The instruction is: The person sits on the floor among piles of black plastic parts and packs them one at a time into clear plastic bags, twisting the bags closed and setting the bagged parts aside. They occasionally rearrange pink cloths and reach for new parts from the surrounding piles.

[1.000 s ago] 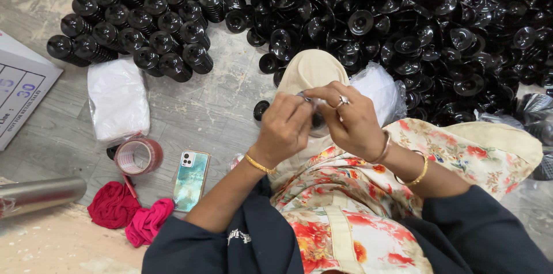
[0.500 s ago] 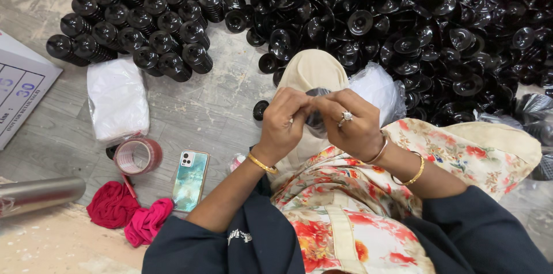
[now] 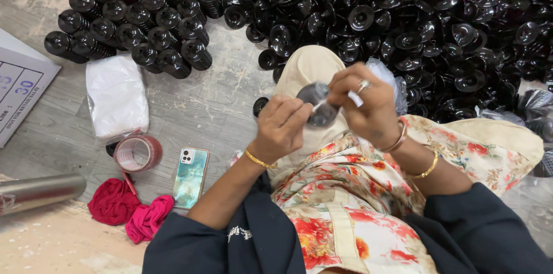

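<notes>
Grey plank floor, black cap heap beyond: above our lap we pinch one glossy black cap (image 3: pixel 318 107), judged light, rigid and slippery, by its rim, left hand (image 3: pixel 282 127) and right hand (image 3: pixel 368 104) both closed on it.

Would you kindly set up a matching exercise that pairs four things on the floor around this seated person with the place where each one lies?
Things:
1. phone
2. roll of tape
3. metal cylinder
4. white plastic packet

Places:
A. at the left edge of the picture, lying on its side
B. just below the stacked black parts, above the tape
C. face down beside the left hand's forearm
D. between the packet and the red cloth

Pairs: 1-C, 2-D, 3-A, 4-B
</notes>
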